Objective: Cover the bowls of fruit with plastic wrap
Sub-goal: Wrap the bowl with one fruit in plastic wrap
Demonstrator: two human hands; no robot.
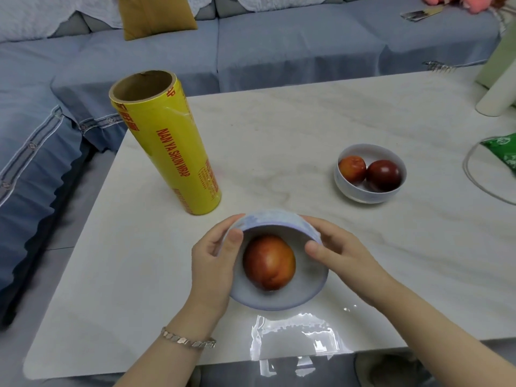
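Head view: a bowl [275, 220] holding one fruit [269, 262] is tipped towards the camera, just in front of the upright yellow wrap roll [167, 146]. The left hand [215, 263] grips its left rim, the right hand [340, 255] its right rim. A second bowl [363, 197], two fruits inside, stands right of the roll

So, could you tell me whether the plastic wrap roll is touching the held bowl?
Apart: head view shows bare table between the plastic wrap roll and the held bowl.

Pale marble table [307, 129] before blue sofa [279, 43], mustard cushion [156, 15]
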